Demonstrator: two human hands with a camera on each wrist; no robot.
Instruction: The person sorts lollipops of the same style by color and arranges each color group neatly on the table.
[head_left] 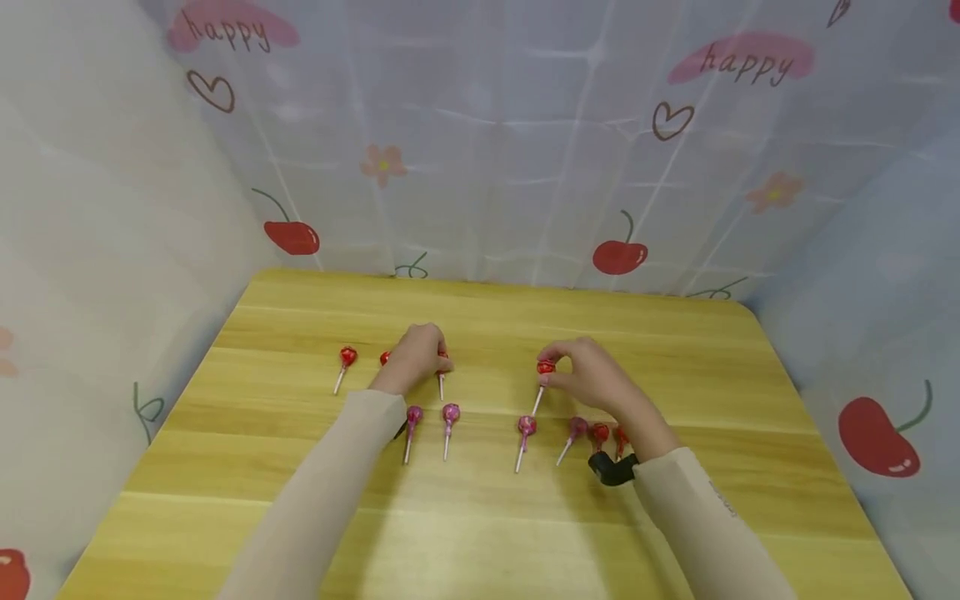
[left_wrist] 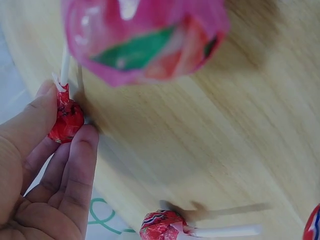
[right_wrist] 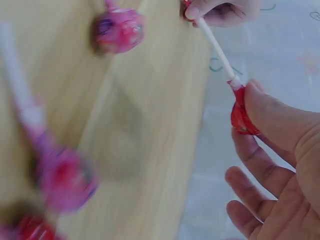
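My left hand (head_left: 417, 357) pinches a red-wrapped lollipop (left_wrist: 68, 120) by its candy head between thumb and fingers, its white stick pointing toward me in the head view. To the right, my right hand (head_left: 592, 373) pinches another red lollipop (head_left: 546, 367) by the head, with its stick angled down over a pink lollipop (head_left: 527, 426). In the right wrist view that red lollipop (right_wrist: 241, 112) sits between thumb and index finger, the other fingers loosely bent. Just below my left hand lie two pink lollipops, one (head_left: 451, 412) fully seen and one (head_left: 414, 414) beside my sleeve.
At the left lies a red lollipop (head_left: 348, 357), and another (head_left: 386, 357) is partly hidden by my left hand. A pink one (head_left: 578, 427) and two red ones (head_left: 600, 432) lie under my right wrist. A patterned curtain (head_left: 480, 167) borders the wooden table (head_left: 480, 533).
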